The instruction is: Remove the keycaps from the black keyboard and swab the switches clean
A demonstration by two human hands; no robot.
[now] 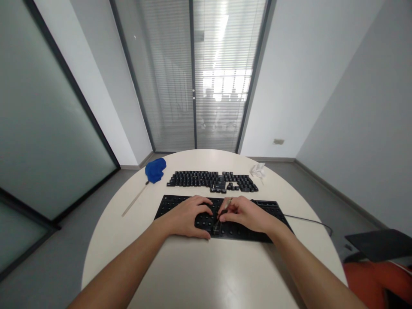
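A black keyboard base point(254, 231), its keycaps off and rows of small key seats showing, lies across the table in front of me. My left hand point(189, 216) rests on its left half, fingers spread and thumb near the front edge. Over the middle, my right hand point(243, 213) pinches a slim tool point(228, 203) that slants down to the base; its thin tip is too small to make out clearly. Just behind the base, many loose black keycaps point(193, 178) are laid out in keyboard-like rows.
The round cream table point(180, 274) has a blue cloth point(155, 170) and a thin stick point(135, 199) at left. Crumpled white tissue point(258, 170) lies back right. A black cable point(309, 219) runs off the keyboard's right side. An orange chair point(370, 279) stands at lower right.
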